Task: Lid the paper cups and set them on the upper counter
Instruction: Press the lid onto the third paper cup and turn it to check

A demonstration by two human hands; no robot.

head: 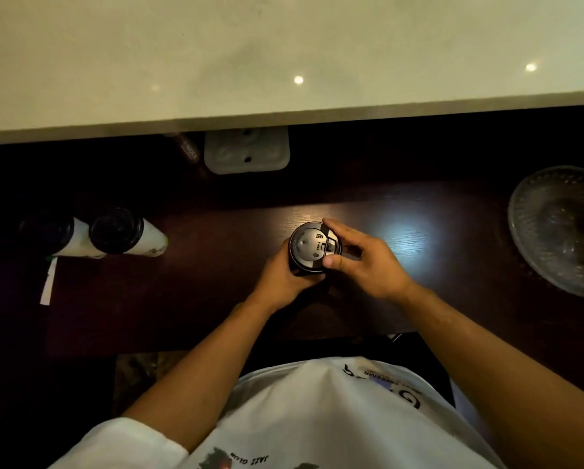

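Note:
A paper cup stands on the dark lower counter (402, 231) in the middle of the view, topped by a black lid (309, 247). My left hand (282, 277) wraps around the cup's body below the lid, hiding the cup wall. My right hand (361, 258) rests on the lid's right edge, with thumb and fingers pinching its rim. Two white paper cups with black lids (114, 231) (50, 233) stand side by side at the left of the lower counter. The pale upper counter (284, 55) fills the top of the view.
A clear glass bowl (561, 228) sits at the right edge of the lower counter. A white moulded tray (246, 150) and a small dark bottle (185, 147) lie under the upper counter's lip. A white paper strip (48, 282) lies near the left cups.

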